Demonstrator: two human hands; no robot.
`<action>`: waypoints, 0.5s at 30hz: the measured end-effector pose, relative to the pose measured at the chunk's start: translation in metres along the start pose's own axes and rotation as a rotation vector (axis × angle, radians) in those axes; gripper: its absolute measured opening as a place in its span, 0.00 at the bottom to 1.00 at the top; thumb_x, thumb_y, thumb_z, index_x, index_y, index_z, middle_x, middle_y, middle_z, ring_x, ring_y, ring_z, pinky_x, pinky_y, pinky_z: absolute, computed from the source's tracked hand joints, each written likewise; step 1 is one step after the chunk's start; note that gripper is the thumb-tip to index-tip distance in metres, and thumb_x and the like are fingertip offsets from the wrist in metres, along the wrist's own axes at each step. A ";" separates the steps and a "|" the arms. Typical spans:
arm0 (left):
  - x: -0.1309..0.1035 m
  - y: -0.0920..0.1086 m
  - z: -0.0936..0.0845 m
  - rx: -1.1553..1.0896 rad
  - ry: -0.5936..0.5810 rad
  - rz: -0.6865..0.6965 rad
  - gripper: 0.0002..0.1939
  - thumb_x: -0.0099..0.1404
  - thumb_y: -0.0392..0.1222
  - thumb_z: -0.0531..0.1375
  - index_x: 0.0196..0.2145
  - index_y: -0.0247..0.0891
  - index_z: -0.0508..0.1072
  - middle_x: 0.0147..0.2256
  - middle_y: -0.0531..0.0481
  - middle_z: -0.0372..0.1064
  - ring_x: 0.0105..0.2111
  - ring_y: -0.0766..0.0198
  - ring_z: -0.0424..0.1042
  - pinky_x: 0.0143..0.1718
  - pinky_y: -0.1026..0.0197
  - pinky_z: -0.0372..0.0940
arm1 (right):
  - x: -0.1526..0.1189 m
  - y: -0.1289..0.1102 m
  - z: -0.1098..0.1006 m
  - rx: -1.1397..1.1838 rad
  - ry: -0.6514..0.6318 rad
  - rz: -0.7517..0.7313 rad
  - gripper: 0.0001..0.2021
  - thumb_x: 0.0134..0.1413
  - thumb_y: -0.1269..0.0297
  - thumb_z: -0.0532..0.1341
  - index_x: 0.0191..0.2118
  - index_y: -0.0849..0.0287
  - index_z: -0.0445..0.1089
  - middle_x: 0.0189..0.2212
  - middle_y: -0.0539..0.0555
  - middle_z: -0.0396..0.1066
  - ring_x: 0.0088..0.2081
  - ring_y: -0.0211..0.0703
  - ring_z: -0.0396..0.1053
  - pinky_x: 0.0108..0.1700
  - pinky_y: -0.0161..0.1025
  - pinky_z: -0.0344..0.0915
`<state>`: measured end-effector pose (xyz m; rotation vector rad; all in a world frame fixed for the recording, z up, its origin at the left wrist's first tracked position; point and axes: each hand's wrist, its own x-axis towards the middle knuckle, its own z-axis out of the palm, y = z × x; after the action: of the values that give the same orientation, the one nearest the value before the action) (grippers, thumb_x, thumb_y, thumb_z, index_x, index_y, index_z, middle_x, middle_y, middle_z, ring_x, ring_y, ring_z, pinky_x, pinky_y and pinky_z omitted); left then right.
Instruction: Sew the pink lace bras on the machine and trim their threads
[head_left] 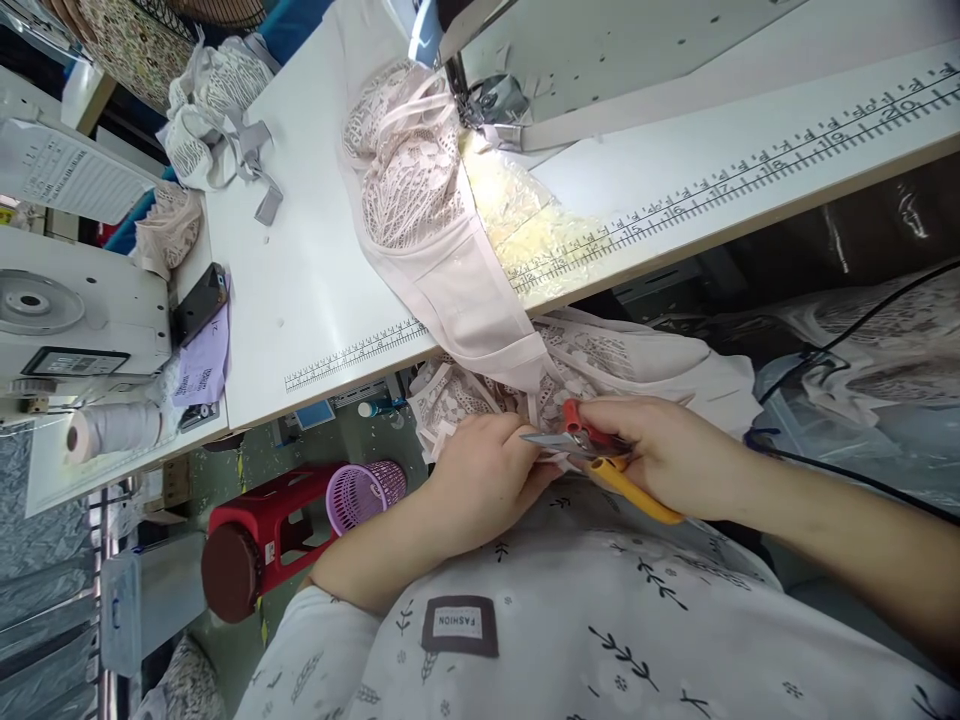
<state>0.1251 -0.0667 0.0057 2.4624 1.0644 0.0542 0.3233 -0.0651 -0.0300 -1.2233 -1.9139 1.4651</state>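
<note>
My right hand (pixel 675 455) is wrapped round small scissors (pixel 634 490) with one red and one yellow handle. Their blades are apart, pointing left beside the fingers of my left hand (pixel 484 475). That left hand is closed, pinching the edge of a pale pink lace bra (pixel 491 300); its fingertips are partly hidden. A small light strip of fabric shows between the fingers and the blades. The bra drapes over the table edge, its lace cup lying near the sewing machine's presser foot (pixel 471 112). More pale pink lace pieces (pixel 645 360) hang below the table edge.
The white sewing table (pixel 307 270) has a printed ruler along its edge. Left stand another sewing machine (pixel 82 310), a thread cone (pixel 112 430) and a dark phone (pixel 201 303). A red stool (pixel 277 520) and a purple basket (pixel 364 495) are on the floor. A black cable (pixel 862 475) runs at right.
</note>
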 end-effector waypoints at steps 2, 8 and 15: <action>0.002 0.000 0.000 0.043 -0.040 -0.008 0.10 0.69 0.43 0.54 0.35 0.35 0.72 0.32 0.45 0.72 0.32 0.57 0.72 0.33 0.56 0.67 | -0.001 0.003 0.001 -0.007 0.014 -0.007 0.13 0.51 0.58 0.55 0.20 0.55 0.56 0.18 0.48 0.59 0.22 0.38 0.56 0.23 0.35 0.55; 0.005 -0.002 -0.001 0.010 -0.038 -0.030 0.10 0.68 0.40 0.54 0.32 0.36 0.72 0.28 0.47 0.71 0.30 0.59 0.72 0.32 0.57 0.64 | -0.002 0.013 0.003 0.024 0.049 -0.021 0.15 0.51 0.59 0.57 0.20 0.54 0.52 0.18 0.48 0.57 0.22 0.39 0.56 0.22 0.36 0.55; 0.006 -0.005 -0.003 -0.031 -0.018 0.001 0.09 0.67 0.39 0.55 0.32 0.35 0.73 0.29 0.47 0.72 0.30 0.59 0.72 0.32 0.58 0.64 | 0.001 0.007 0.002 0.039 0.060 -0.021 0.14 0.46 0.63 0.58 0.21 0.54 0.49 0.18 0.47 0.55 0.21 0.38 0.54 0.22 0.35 0.52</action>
<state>0.1249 -0.0584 0.0058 2.4313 1.0463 0.0487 0.3242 -0.0649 -0.0377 -1.2127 -1.8450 1.4319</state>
